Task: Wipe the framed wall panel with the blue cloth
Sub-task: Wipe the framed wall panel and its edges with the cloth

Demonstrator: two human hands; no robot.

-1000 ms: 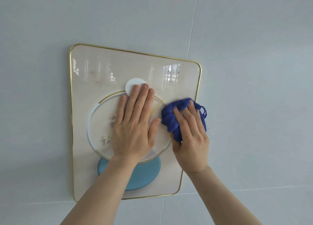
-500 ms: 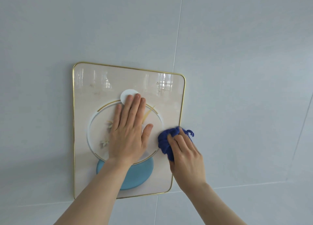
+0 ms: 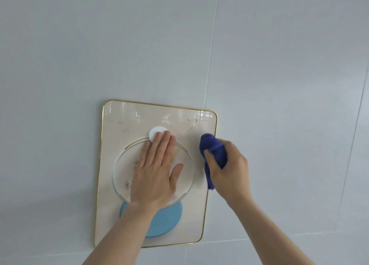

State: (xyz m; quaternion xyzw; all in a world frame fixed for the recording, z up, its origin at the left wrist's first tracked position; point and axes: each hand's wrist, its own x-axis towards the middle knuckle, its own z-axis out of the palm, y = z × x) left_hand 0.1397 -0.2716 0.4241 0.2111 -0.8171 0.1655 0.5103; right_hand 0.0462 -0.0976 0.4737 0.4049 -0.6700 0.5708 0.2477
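The framed wall panel (image 3: 119, 129) is a cream glossy rectangle with a thin gold rim, a white disc, a gold-edged circle and a light blue disc on it. It hangs on the grey wall. My left hand (image 3: 155, 171) lies flat and spread on the panel's middle, fingertips at the white disc. My right hand (image 3: 229, 171) clutches the bunched blue cloth (image 3: 214, 153) against the panel's right edge, about halfway up. The cloth is slightly blurred. Faint smudges show near the panel's top.
Large pale grey wall tiles (image 3: 279, 85) surround the panel, with thin seams running up from its top right corner and sideways below its bottom edge.
My right hand with the cloth has moved up along the panel's right edge. The view has tilted up, so the panel sits lower in the frame. My left hand stays pressed on the panel.
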